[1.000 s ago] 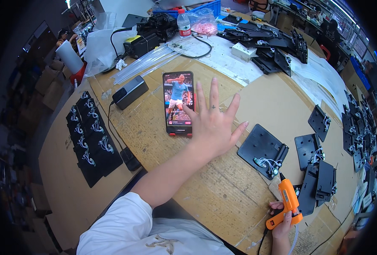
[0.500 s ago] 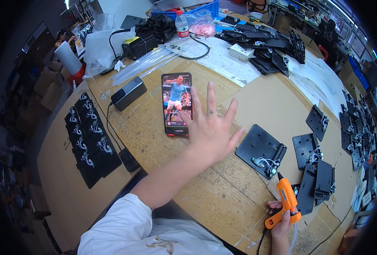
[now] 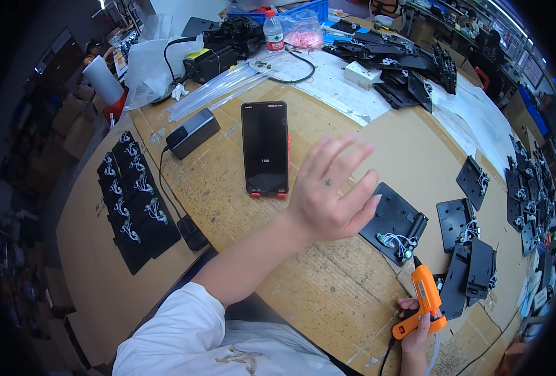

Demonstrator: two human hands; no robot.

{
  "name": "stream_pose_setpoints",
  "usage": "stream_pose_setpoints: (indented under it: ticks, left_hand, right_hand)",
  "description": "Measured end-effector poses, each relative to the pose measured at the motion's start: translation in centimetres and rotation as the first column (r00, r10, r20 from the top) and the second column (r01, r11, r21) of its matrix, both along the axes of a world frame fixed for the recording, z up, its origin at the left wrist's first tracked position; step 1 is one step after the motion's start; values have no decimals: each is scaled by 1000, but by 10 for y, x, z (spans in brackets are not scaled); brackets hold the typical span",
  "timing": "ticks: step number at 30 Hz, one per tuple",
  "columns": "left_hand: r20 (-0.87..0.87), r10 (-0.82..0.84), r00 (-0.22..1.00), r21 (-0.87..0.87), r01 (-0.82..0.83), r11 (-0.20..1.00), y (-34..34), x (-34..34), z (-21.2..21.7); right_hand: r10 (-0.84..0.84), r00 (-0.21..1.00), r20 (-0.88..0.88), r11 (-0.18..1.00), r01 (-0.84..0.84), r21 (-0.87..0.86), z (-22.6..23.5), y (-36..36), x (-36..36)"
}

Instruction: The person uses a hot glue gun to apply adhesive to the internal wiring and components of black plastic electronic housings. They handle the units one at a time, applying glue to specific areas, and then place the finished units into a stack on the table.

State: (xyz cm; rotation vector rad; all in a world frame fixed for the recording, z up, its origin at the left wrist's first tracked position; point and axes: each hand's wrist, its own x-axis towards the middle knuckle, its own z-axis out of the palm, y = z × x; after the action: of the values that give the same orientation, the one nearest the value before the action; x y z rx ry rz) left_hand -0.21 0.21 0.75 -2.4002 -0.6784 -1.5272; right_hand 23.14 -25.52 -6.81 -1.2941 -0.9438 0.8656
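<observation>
My left hand point(image 3: 333, 191) hovers over the table just right of a phone, its fingers loosely bent, apart and a little blurred, with nothing in them. The phone point(image 3: 265, 147) leans upright on a red stand and has a mostly dark screen. At the lower right my right hand point(image 3: 417, 329) is closed round the handle of an orange hot glue gun point(image 3: 426, 291). The gun's dark nozzle points up toward a black plastic panel point(image 3: 391, 219). Near that nozzle, white wires and a small round part point(image 3: 407, 254) lie on the panel's lower edge.
More black panels point(image 3: 456, 219) with wires lie at the right, and others are heaped at the far right point(image 3: 409, 59). A black sheet with wired boards point(image 3: 137, 200) lies left. A black power bank-like box point(image 3: 193, 133), clear strips point(image 3: 218, 94) and a bottle point(image 3: 273, 31) stand beyond.
My left hand has drawn away from the phone to the right, and its spread fingers have bent. The phone's screen has gone from a sports picture to mostly black. The glue gun stays nearly in place.
</observation>
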Motion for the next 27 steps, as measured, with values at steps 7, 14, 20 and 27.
stream_pose_setpoints:
  ticks: [7, 14, 20, 27]
  left_hand:
    - [-344, -205, 916, -528, -9, 849, -6, 0, -8]
    - [-557, -344, 756, -583, -61, 810, -2, 3, -20]
    - [-606, -348, 715, -574, -90, 814, -4, 22, -38]
    - [-492, -437, 753, -597, 74, 799, 24, 37, -46]
  right_hand:
    - [21, 999, 29, 1000, -21, -3, 4, 5, -4]
    - [20, 998, -67, 1000, -22, -21, -3, -5, 2]
    - [92, 995, -25, 995, -91, 40, 7, 8, 2]
    - [78, 997, -1, 997, -78, 17, 10, 7, -1]
